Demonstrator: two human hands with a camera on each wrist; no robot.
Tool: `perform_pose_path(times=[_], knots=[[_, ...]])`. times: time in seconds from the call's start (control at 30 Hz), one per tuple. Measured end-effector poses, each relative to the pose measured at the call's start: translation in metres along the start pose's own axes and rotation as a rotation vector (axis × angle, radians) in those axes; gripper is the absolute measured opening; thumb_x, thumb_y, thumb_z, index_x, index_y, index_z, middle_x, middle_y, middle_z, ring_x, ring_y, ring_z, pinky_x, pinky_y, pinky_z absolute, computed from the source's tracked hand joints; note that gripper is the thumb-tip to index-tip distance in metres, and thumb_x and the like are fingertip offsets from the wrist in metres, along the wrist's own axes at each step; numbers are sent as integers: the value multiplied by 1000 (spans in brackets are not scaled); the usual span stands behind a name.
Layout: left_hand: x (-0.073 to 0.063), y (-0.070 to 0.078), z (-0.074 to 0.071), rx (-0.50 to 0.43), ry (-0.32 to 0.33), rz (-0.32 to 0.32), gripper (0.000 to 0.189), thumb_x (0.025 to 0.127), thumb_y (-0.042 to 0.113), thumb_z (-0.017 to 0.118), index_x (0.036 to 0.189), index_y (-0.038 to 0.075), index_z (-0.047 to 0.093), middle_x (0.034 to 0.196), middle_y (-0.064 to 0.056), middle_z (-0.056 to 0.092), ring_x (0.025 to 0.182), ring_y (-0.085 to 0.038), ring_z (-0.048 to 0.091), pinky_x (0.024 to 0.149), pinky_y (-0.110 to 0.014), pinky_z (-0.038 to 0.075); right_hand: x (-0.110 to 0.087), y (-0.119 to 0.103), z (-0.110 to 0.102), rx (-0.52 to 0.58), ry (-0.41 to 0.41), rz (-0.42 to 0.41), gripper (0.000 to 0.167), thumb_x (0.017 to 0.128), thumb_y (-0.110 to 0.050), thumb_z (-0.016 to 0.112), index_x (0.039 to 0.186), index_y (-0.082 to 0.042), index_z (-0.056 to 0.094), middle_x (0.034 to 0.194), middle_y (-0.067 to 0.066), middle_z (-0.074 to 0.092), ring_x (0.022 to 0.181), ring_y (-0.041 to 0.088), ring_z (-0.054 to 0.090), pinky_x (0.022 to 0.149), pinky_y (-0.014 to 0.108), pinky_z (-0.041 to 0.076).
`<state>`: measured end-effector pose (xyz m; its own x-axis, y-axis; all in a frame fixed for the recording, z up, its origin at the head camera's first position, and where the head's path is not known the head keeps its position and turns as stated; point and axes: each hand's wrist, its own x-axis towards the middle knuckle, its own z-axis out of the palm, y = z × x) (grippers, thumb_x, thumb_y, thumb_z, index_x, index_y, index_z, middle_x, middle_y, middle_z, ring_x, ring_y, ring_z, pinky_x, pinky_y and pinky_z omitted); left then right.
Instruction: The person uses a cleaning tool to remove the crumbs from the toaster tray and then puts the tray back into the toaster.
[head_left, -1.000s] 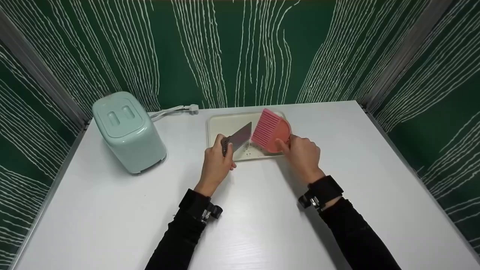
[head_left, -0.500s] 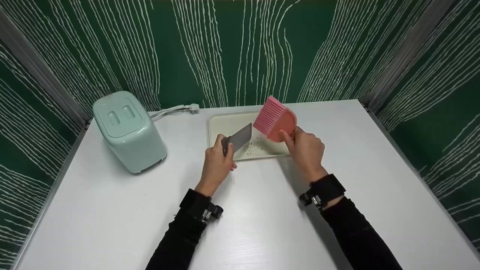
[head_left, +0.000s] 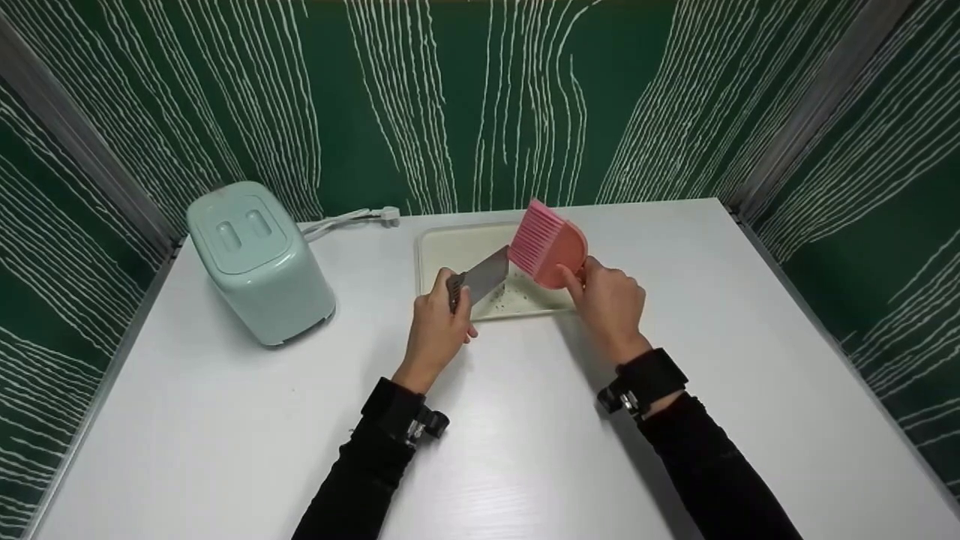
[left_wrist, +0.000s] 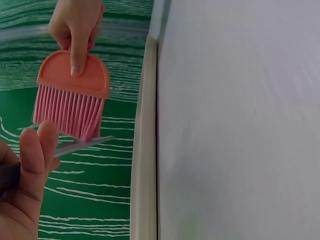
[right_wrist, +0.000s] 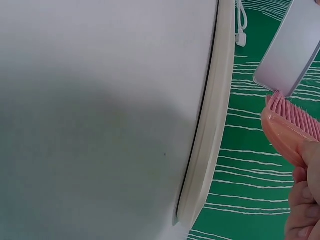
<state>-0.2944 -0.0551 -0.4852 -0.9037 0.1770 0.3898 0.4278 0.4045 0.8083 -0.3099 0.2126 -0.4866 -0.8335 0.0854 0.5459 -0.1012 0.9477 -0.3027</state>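
In the head view my left hand (head_left: pixel 437 322) grips the dark handle of a knife (head_left: pixel 487 275). Its broad grey blade points up and to the right over a cream tray (head_left: pixel 450 244). My right hand (head_left: pixel 611 304) holds an orange hand brush (head_left: pixel 564 255) with pink bristles, thumb lying on its flat back. Dark crumbs (head_left: pixel 501 301) are scattered on the tray under the two tools. In the right wrist view the tips of the bristles (right_wrist: pixel 280 102) meet the end of the blade (right_wrist: pixel 287 55). The left wrist view shows the blade nearly edge-on below the brush (left_wrist: pixel 72 90).
A mint-green toaster (head_left: pixel 259 262) with its lid on stands at the left of the white table (head_left: pixel 480 450). Its white cord and plug (head_left: pixel 388 216) lie by the back edge. Green walls with white lines (head_left: pixel 480 105) enclose the table at the back and sides.
My right hand has lifted the brush up off the tray, then brought it slightly down and left to the blade. My left hand and the knife have shifted a little to the right.
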Motion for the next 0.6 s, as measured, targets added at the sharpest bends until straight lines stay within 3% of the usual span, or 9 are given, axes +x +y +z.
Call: perform_pose_path(times=[0.3, 0.6], knots=[[0, 2, 0, -8, 4, 8, 10, 112, 14, 52, 114, 5, 55, 64, -7, 71, 46, -10, 66, 44, -24, 53, -3, 1, 2, 2, -62, 1, 48, 106, -47, 67, 85, -4, 71, 68, 15, 72, 55, 34, 66, 48, 45, 45], [0, 3, 0, 9, 11, 36, 10, 112, 14, 52, 113, 4, 56, 64, -8, 72, 46, -12, 67, 43, -23, 52, -6, 0, 4, -27, -78, -17, 49, 104, -47, 69, 81, -4, 69, 66, 15, 70, 54, 32, 63, 47, 45, 44]])
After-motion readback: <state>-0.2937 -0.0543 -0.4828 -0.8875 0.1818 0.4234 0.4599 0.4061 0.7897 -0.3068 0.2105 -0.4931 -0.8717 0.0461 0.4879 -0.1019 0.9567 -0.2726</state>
